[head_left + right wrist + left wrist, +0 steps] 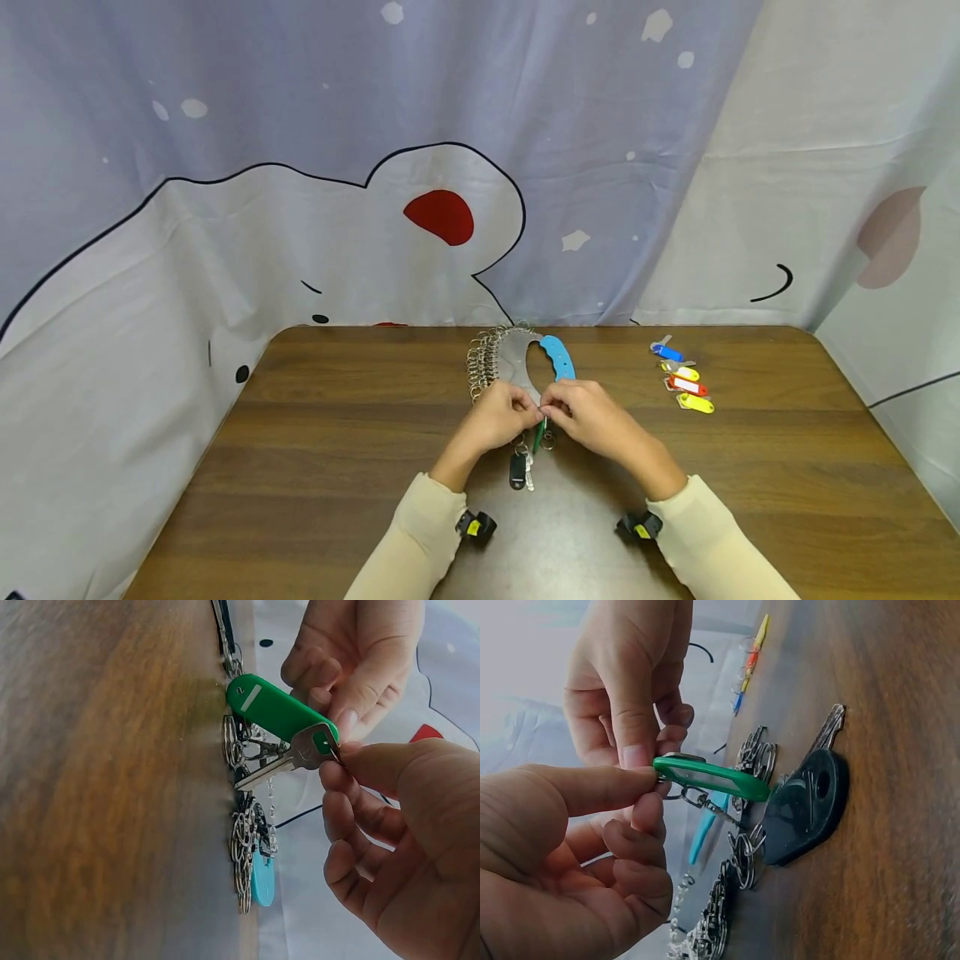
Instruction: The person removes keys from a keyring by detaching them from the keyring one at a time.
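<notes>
At the tip of a grey crescent-shaped key holder point(513, 354) with a blue handle point(557, 357), both hands meet fingertip to fingertip. My left hand point(501, 414) pinches the ring end of a green key tag point(712, 778) between thumb and forefinger. Opposite it, my right hand point(592, 417) pinches the same end, where a thin ring shows. A silver key point(304, 750) hangs from there beside the tag. Metal clasps and rings dangle just behind; fingertips partly hide the ring. Below the hands lies a black key tag point(517, 472) with a silver key point(529, 475).
Several split rings point(480, 367) line the holder's outer edge. To the right on the wooden table point(337, 475) lie keyed tags: a blue tag point(667, 353), a red tag point(687, 386) and yellow ones, the nearest a yellow tag point(697, 404). A patterned curtain point(300, 233) hangs behind.
</notes>
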The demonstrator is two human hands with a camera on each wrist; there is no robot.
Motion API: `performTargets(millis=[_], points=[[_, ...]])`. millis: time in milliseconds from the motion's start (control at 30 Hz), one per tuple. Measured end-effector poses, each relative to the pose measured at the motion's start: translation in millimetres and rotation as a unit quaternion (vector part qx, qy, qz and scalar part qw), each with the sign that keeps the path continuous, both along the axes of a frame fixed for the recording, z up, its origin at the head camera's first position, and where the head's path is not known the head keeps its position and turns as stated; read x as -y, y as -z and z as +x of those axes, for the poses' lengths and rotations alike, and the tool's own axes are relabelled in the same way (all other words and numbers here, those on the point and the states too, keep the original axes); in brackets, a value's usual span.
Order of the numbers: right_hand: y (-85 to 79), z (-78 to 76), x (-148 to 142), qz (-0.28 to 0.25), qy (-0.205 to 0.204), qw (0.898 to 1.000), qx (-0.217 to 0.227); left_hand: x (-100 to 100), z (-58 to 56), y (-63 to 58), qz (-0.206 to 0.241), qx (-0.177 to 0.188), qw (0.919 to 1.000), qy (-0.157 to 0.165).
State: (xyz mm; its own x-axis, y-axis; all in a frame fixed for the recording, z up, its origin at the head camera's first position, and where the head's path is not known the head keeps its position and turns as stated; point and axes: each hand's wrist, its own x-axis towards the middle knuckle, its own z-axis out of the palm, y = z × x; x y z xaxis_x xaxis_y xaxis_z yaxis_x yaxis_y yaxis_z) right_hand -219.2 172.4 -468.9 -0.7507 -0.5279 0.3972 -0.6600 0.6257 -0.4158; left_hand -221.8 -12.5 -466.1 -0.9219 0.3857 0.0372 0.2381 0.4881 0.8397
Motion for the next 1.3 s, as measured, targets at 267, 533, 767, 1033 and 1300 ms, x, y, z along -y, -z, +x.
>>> performTargets(millis=[267,533,767,1033,1300], points=[[2.2,-0.8,0.1,-0.005,0.008,1.0,-0.024,1.7,-0.5,-0.8,-0.01,-0.025,0.9995,0.014],[1.7,-0.1,0.2,-0.003,0.006,1.0,-0.014,2.0,1.9,-3.3,-0.019,-0.022,0.9995,0.013],[1.6,0.6,1.1,-0.008,0.004,1.0,-0.022,1.4,2.3,-4.6,-0.015,-0.022,0.9996,0.007],[2.3,1.1,1.9,-0.009,0.024,0.999,-0.026,1.7,3.2,-7.0,-0.023,-0.022,0.9993,0.018],[1.0,1.5,2.5,-0.015,0.016,0.999,-0.025,1.3,1.0,-1.9,0.015,0.007,0.9998,0.011]])
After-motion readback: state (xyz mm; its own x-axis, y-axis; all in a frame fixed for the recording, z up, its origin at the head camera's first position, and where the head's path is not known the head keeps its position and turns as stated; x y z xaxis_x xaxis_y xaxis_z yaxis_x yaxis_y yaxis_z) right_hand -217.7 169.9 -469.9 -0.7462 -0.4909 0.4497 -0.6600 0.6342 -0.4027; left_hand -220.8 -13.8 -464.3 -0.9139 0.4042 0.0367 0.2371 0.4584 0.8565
